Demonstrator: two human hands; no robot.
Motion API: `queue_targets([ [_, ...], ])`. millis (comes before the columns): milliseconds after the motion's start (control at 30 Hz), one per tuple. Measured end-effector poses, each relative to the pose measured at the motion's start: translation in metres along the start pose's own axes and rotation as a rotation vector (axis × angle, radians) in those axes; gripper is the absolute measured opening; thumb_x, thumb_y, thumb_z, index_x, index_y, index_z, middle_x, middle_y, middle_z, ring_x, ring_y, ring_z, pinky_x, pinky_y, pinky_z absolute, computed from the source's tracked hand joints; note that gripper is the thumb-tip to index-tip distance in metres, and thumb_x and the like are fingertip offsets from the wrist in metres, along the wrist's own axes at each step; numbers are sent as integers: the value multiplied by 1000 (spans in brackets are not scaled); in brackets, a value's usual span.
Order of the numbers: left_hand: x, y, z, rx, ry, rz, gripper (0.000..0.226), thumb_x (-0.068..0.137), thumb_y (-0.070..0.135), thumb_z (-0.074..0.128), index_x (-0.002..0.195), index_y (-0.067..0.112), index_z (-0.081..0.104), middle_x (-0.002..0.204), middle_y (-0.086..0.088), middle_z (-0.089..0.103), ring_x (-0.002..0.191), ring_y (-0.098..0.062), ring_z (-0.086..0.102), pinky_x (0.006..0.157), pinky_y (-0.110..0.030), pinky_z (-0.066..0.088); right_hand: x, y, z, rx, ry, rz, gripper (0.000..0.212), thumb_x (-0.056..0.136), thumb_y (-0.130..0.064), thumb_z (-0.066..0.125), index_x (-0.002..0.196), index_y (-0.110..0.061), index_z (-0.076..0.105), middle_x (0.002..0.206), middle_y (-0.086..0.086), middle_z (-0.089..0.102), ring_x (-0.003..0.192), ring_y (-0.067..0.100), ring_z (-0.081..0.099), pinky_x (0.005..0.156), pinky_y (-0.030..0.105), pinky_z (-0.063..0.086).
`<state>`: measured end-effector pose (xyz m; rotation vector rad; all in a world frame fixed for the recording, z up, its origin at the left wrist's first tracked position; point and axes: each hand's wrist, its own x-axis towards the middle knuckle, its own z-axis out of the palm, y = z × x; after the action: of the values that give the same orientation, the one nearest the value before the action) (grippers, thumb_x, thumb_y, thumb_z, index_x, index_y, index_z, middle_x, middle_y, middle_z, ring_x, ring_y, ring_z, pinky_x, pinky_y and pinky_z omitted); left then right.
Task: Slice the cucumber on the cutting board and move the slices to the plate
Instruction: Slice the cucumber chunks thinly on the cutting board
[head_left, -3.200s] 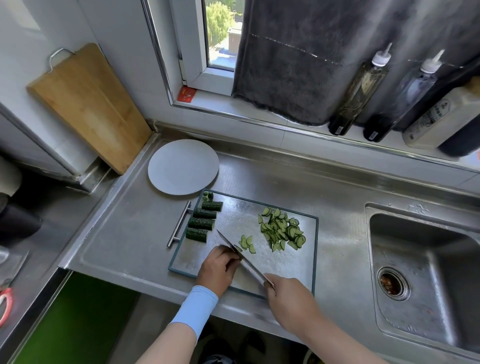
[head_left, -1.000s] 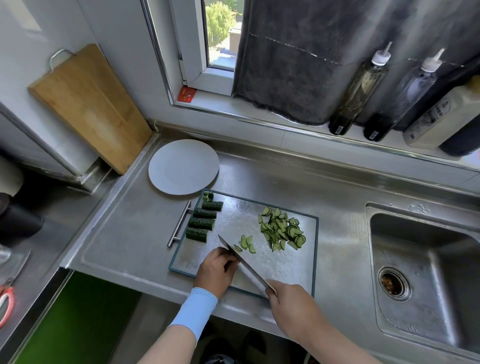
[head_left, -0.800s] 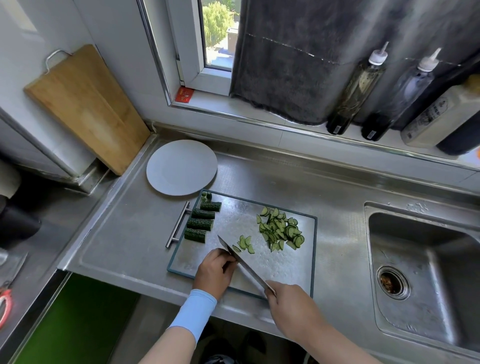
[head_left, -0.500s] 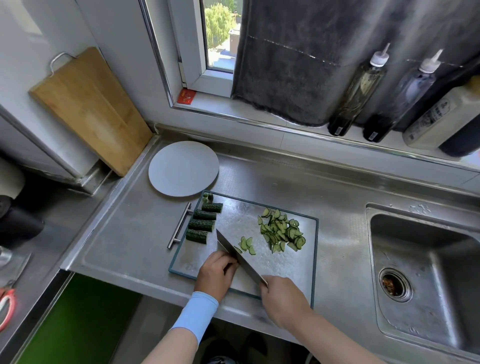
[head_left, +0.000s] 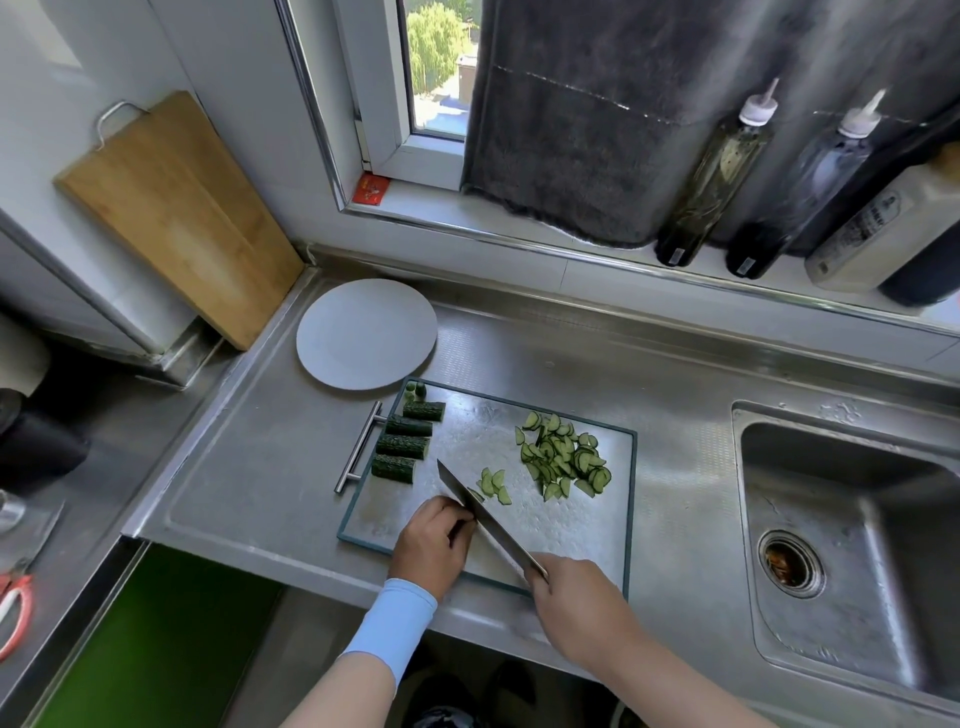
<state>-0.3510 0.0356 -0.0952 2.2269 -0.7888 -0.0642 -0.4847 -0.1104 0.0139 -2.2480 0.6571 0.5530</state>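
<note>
Right hand (head_left: 576, 608): grip clamped on knife (head_left: 488, 519) handle.
Left hand (head_left: 431, 545): grip curled over cucumber piece (head_left: 475, 493), mostly hidden, on cutting board (head_left: 467, 431).
Slices (head_left: 563, 460): judged light, wet, slippery; best scooped.
Segments (head_left: 405, 441): judged stiff; held by skin.
Plate (head_left: 366, 332): just beyond board.

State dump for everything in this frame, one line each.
plate, empty
cutting board, lying flat, in use
cucumber chunks, uncut, along board's left edge
slices, piled on board, none on plate
knife, blade angled across board
right hand, grips knife handle
left hand, fingers curled beside blade, grip hidden
wooden board, propped up, unused
</note>
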Motion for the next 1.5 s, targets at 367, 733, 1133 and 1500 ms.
queue_targets([
  [367,0,0,0,-9,10,-7,18,71,1,80,80,13,71,82,3,63,75,-9,56,75,-4,36,-5,3,2,4,-15,26,33,105,-31,38,79,-23,57,69,-2,57,57,11,45,55,24,34],
  [733,-3,-5,4,-24,40,-25,5,78,10,73,81,15,71,82,4,64,76,-13,60,70,-23,49,24,-12,5,32,-30,64,37,99,-26,40,62,-25,42,63,-5,49,57,16,42,55,29,34],
  [1133,-2,-3,1,-44,49,-26,15,72,4,81,81,12,72,83,1,65,75,-13,61,72,-19,49,-2,1,0,-26,5,6,36,104,-32,37,69,-25,44,64,-6,50,55,12,41,55,27,32],
  [1500,-3,-4,4,-56,64,-46,14,73,4,81,79,14,72,82,5,65,74,-11,61,67,-23,50,6,-3,8,15,-12,41,36,104,-31,38,72,-23,51,67,-4,53,58,12,45,56,27,35],
])
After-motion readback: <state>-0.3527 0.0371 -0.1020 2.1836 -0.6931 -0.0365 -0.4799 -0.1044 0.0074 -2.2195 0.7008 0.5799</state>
